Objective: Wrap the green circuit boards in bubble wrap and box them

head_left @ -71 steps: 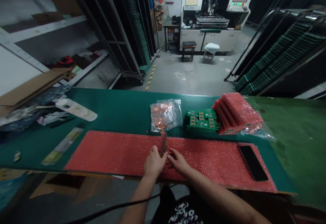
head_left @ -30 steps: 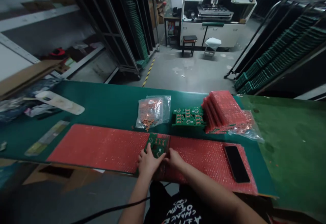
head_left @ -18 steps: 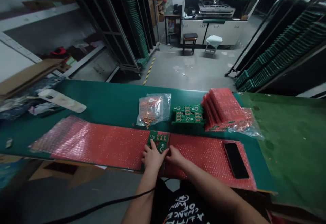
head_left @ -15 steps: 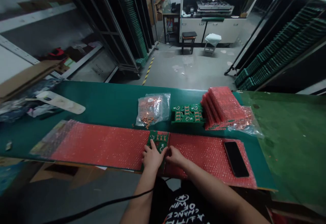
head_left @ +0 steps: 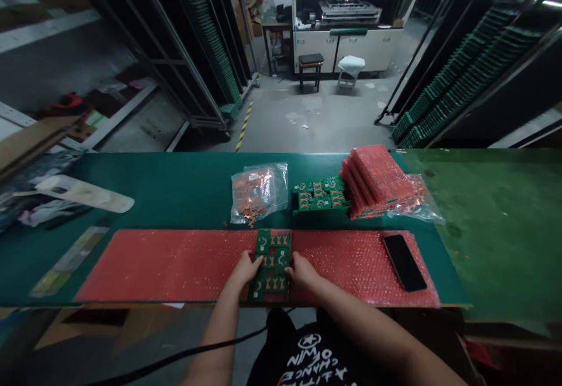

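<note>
1. I see the board (head_left: 282, 257) over the red wrap (head_left: 175, 263) on the worktop (head_left: 175, 187).
2. I have both hands clamped on the board: left hand (head_left: 246, 267) at its left edge, right hand (head_left: 305, 270) at its right.
3. Just beyond the board I see the bag (head_left: 257, 190); beyond and rightward, the green stack (head_left: 314, 198) touching the red packs (head_left: 380, 169).
4. Well right of the board lies the phone (head_left: 404, 262).

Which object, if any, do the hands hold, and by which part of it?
The green circuit board, held by opposite side edges: left hand at the left edge, right hand at the right. Whether either hand reaches beneath cannot be seen.
</note>
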The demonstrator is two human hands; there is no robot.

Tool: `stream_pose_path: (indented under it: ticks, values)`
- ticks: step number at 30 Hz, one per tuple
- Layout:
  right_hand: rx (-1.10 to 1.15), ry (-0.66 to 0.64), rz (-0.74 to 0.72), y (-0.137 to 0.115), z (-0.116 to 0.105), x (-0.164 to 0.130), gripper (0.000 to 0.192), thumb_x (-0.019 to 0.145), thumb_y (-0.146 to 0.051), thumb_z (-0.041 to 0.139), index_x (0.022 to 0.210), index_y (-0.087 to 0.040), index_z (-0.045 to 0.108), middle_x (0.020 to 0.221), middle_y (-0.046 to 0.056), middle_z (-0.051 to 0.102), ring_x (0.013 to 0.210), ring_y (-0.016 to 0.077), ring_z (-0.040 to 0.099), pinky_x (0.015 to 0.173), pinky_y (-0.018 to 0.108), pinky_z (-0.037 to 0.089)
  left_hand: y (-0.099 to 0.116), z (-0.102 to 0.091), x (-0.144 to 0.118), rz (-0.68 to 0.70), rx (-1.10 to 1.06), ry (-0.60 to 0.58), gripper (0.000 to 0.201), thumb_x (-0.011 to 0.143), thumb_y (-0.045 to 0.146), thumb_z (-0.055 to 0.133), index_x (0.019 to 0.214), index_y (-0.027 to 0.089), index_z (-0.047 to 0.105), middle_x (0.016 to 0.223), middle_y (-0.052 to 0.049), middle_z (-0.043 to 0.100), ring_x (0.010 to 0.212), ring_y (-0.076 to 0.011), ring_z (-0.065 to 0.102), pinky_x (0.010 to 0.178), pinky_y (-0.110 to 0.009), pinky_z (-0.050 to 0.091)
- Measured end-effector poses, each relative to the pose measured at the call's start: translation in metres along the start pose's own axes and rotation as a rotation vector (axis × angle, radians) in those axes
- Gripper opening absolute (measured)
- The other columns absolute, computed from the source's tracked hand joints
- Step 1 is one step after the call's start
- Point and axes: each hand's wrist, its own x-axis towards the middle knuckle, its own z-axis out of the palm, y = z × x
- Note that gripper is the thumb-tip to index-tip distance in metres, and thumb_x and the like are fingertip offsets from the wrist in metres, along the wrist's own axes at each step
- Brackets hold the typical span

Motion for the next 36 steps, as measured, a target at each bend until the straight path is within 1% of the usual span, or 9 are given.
stream_pose_path:
  ticks: [4,7,13,16,19,22,24,27,36]
  values:
    - [0.006,0.040,0.022,0.001,-0.005,-0.003,0.027,0.075,-0.018,0.058,0.101,-0.013,0.050,0.104,0.012,0.062,0.096,0.0221,0.059,0.073,0.026,0.039,-0.005,-0.013,0.006,0.117,-0.071,-0.155,0.030,0.071,0.038,0.055,0.080,0.010,0.055,0.084,-0.010,0.064,0.080,-0.0214,0.061,0.068,-0.027,0.046]
    - [0.052,0.107,0.022,0.005,-0.012,-0.007,0.029,0.073,-0.017,0.061,0.099,-0.014,0.048,0.099,0.010,0.062,0.092,0.0207,0.059,0.073,0.026,0.040,0.005,-0.012,-0.003,0.219,-0.092,-0.145,0.033,0.063,0.048,0.058,0.070,0.016,0.051,0.070,-0.004,0.060,0.071,-0.0209,0.058,0.061,-0.028,0.043]
    - [0.541,0.138,-0.045,0.011,-0.031,-0.036,0.011,0.088,-0.021,0.041,0.093,-0.017,0.050,0.088,0.004,0.062,0.076,0.0138,0.061,0.065,0.023,0.047,0.053,0.032,-0.035,0.321,0.008,-0.044,0.038,0.067,0.055,0.056,0.072,0.020,0.043,0.066,-0.002,0.056,0.065,-0.0191,0.057,0.058,-0.028,0.040]
    - [0.564,0.166,-0.068,0.018,-0.047,-0.052,0.026,0.092,-0.031,0.033,0.094,-0.016,0.054,0.091,0.005,0.063,0.081,0.0145,0.061,0.068,0.023,0.048,0.069,0.057,-0.043,0.333,-0.145,-0.210,0.040,0.070,0.059,0.050,0.076,0.020,0.040,0.064,0.001,0.054,0.058,-0.0175,0.056,0.052,-0.028,0.043]
    - [0.405,0.210,-0.106,0.030,-0.066,-0.060,0.027,0.088,-0.034,0.044,0.098,-0.015,0.059,0.097,0.007,0.065,0.090,0.0175,0.059,0.079,0.026,0.045,0.068,0.071,-0.037,0.390,-0.287,-0.371,0.043,0.072,0.062,0.040,0.079,0.020,0.044,0.069,-0.002,0.056,0.061,-0.0185,0.059,0.057,-0.032,0.049]
    - [0.282,0.200,-0.054,0.045,-0.078,-0.058,0.033,0.081,-0.034,0.055,0.107,-0.014,0.060,0.101,0.009,0.065,0.092,0.0210,0.060,0.080,0.028,0.045,0.055,0.076,-0.021,0.469,-0.249,-0.120,0.040,0.067,0.053,0.049,0.083,0.016,0.050,0.091,-0.011,0.061,0.089,-0.0243,0.060,0.084,-0.040,0.047]
    - [0.177,0.219,-0.002,0.053,-0.081,-0.055,0.033,0.077,-0.031,0.060,0.106,-0.014,0.061,0.100,0.010,0.065,0.093,0.0222,0.060,0.080,0.028,0.044,0.046,0.081,-0.010,0.371,-0.188,-0.019,0.039,0.065,0.042,0.054,0.091,0.013,0.050,0.103,-0.017,0.059,0.098,-0.0255,0.058,0.088,-0.040,0.045]
    - [0.066,0.237,0.051,0.061,-0.082,-0.052,0.030,0.076,-0.025,0.061,0.104,-0.013,0.062,0.100,0.011,0.065,0.095,0.0225,0.060,0.080,0.027,0.043,0.043,0.088,-0.002,0.248,-0.138,-0.096,0.035,0.068,0.033,0.053,0.094,0.011,0.049,0.101,-0.017,0.062,0.092,-0.0229,0.061,0.081,-0.034,0.049]
    - [-0.074,0.134,0.031,0.059,-0.098,-0.046,0.023,0.077,-0.023,0.061,0.097,-0.012,0.063,0.096,0.014,0.066,0.091,0.0258,0.063,0.074,0.027,0.044,0.061,0.095,-0.007,0.239,-0.014,-0.075,0.028,0.068,0.037,0.054,0.083,0.013,0.051,0.095,-0.017,0.064,0.091,-0.0260,0.062,0.080,-0.034,0.047]
